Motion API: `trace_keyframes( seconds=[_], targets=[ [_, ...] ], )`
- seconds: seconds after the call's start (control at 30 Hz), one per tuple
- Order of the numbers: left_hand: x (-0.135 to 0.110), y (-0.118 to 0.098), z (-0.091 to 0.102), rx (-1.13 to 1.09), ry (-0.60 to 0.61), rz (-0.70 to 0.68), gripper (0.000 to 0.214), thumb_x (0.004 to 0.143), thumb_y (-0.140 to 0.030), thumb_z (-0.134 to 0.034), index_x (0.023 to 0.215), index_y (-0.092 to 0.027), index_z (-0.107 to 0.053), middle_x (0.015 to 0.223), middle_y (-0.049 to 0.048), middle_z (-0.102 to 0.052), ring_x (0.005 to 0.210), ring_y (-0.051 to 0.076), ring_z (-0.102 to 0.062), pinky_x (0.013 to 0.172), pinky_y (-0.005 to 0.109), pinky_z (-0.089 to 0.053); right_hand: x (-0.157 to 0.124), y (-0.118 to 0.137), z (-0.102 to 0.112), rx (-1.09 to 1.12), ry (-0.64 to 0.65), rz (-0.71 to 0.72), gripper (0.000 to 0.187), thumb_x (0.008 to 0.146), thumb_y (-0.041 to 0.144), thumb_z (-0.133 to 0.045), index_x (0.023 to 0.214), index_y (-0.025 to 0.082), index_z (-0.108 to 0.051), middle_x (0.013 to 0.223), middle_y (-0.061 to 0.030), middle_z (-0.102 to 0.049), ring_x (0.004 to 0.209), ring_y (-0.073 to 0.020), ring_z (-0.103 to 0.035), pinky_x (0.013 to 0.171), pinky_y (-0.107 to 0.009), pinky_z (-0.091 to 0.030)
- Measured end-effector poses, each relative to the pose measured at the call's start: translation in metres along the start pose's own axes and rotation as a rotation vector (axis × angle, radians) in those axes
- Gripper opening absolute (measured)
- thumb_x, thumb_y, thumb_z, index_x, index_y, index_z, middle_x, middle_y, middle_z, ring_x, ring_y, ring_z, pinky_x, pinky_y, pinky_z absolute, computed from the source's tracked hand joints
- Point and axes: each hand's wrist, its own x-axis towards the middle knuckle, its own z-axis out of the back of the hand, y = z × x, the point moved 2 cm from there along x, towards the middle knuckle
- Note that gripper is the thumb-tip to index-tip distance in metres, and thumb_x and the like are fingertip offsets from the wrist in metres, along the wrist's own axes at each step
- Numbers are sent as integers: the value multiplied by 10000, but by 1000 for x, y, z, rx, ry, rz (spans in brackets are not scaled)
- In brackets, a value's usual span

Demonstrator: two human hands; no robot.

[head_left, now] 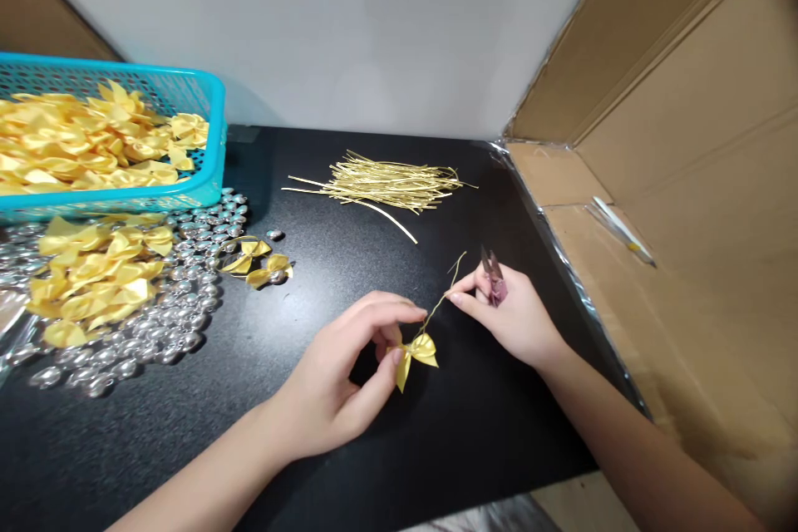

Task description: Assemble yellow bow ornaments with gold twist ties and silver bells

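My left hand [349, 374] pinches a small yellow ribbon bow [422, 349] at its left loop, just above the black tabletop. A thin gold twist tie [439, 305] runs from the middle of the bow up to the right, its far end loose and slightly bent. My right hand [508, 312] grips that tie between thumb and forefinger. Tucked in the same hand is a pair of small snips [492, 274], dark blades pointing away from me; most of its handle is hidden by the fingers.
A pile of gold twist ties [392, 183] lies further back. At left stand a turquoise basket [215, 141] of yellow bows, a heap of yellow bows [100, 274] and many silver beads [155, 345]. Two bows [255, 253] lie nearer. Tweezers [623, 233] rest on the cardboard [686, 141] at right.
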Motion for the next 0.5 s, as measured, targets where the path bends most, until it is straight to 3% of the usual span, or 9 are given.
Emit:
trace_keyframes(
  seconds=[0.13, 0.23, 0.33, 0.4, 0.5],
  targets=[
    [-1, -1, -1, 7, 8, -4, 468, 817, 19, -499, 1230, -200, -512, 1054, 95, -623, 935, 187, -618, 700, 271, -550, 3, 2, 3, 90, -10, -22, 456, 733, 299, -733, 613, 232, -299, 750, -54, -731, 626, -151, -575, 607, -281, -441],
    [-1, -1, -2, 18, 14, -10, 482, 813, 32, -491, 1237, -196, -507, 1052, 98, -623, 929, 186, -620, 694, 272, -549, 4, -1, 6, 89, -59, -32, 416, 712, 332, -748, 644, 224, -353, 824, -41, -697, 532, -99, -439, 529, -261, -397],
    [-1, -1, -2, 36, 12, -19, 485, 811, 41, -484, 1241, -182, -504, 1041, 98, -621, 906, 178, -620, 682, 264, -545, 1, -4, 9, 139, -98, -25, 341, 742, 398, -724, 739, 223, -431, 749, 19, -554, 507, -87, -332, 467, -245, -315],
    [-1, -1, -2, 51, 12, -20, 488, 811, 47, -479, 1245, -176, -502, 1046, 94, -618, 885, 164, -617, 685, 256, -543, -3, -2, 9, 278, -3, -22, 340, 829, 497, -614, 761, 232, -413, 706, 41, -463, 488, -90, -290, 437, -244, -259],
    [0, -2, -2, 74, 17, -20, 511, 808, 62, -469, 1257, -180, -489, 1066, 83, -612, 893, 144, -607, 714, 241, -542, -14, 9, 4, 344, 376, -44, 383, 932, 565, -396, 747, 231, -389, 622, 54, -381, 486, -106, -247, 444, -254, -217]
  ],
)
